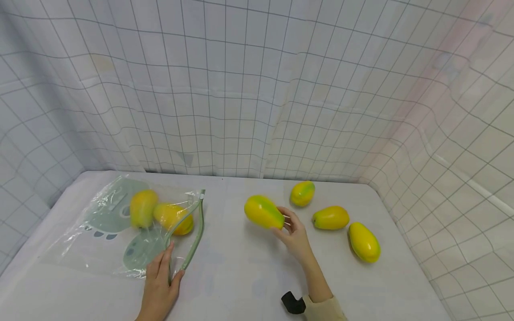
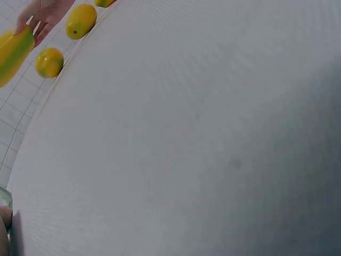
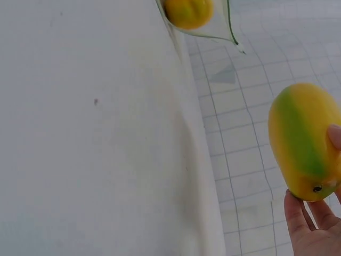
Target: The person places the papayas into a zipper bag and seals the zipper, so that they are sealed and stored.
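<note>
My right hand (image 1: 295,234) holds a yellow papaya with a green streak (image 1: 263,211) by its narrow end, raised above the table. In the right wrist view, fingers and thumb lie around that end of the papaya (image 3: 302,141). On the left, a clear zip bag (image 1: 108,223) with a pale green print lies flat, its green-edged mouth (image 1: 195,243) parted and facing right. Two papayas are inside, one deeper (image 1: 143,207) and one near the mouth (image 1: 175,218). My left hand (image 1: 159,283) rests on the mouth's near end, fingers extended and thumb spread against the green edge.
Three more papayas lie on the right: one at the back (image 1: 302,193), one in the middle (image 1: 331,217), one farther right (image 1: 364,242). A black piece (image 1: 293,303) sits at my right cuff. Grid-patterned curtains (image 1: 241,98) enclose the white table (image 1: 237,285) behind and at both sides.
</note>
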Available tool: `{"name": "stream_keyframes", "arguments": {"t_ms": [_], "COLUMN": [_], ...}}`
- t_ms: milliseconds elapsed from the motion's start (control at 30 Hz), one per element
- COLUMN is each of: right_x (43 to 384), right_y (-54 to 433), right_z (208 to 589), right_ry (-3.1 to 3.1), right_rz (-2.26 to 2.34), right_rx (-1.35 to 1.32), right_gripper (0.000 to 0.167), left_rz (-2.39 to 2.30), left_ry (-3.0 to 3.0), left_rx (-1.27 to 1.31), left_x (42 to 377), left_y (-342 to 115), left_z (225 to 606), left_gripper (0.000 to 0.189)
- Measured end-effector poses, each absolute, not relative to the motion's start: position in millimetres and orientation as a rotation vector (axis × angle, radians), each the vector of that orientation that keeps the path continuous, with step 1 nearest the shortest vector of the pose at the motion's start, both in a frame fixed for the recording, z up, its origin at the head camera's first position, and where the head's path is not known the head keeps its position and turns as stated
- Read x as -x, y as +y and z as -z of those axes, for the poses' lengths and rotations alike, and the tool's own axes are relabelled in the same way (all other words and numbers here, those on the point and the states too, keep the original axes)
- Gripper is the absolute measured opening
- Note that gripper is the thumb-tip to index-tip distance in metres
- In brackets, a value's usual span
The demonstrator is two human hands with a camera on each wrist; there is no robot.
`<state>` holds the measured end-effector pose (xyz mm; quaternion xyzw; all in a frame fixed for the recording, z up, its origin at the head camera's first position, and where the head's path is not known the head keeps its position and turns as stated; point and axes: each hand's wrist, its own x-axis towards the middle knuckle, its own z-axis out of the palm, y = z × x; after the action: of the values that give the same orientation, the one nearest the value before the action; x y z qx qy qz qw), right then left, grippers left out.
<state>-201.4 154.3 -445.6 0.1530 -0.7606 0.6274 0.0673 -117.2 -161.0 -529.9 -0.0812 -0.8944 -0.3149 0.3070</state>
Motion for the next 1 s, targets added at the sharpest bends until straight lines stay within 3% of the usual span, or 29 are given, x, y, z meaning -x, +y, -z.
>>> {"name": "stream_keyframes", "arguments": {"t_ms": [700,733,833,900,1000], "right_x": [192.4,192.0,192.0,195.5,201.7], "right_y": [91.6,89.1,81.8,77.3,70.2], "right_z": [453.5,452.8,451.8,459.4,473.5], "right_ry": [-2.502,-2.516,-2.555,-2.564,-2.571], "right_rz": [-1.881,-1.879,-1.872,-1.865,-1.831], "right_rx": [-0.776,-0.782,-0.803,-0.825,-0.871], "right_gripper": [0.054,0.054,0.053,0.053,0.053], "left_rz": [0.812,0.818,0.822,0.831,0.833], "left_ry": [-2.397,-2.395,-2.399,-2.384,-2.366], "left_rx": [0.184,0.188,0.190,0.205,0.210], "left_x": [115.9,115.9,115.8,116.3,117.1], "left_y": [-160.2,-160.4,-160.2,-160.9,-160.9], "left_z": [528.6,528.6,527.7,528.3,528.9], "left_gripper": [0.092,0.081,0.078,0.062,0.062]}}
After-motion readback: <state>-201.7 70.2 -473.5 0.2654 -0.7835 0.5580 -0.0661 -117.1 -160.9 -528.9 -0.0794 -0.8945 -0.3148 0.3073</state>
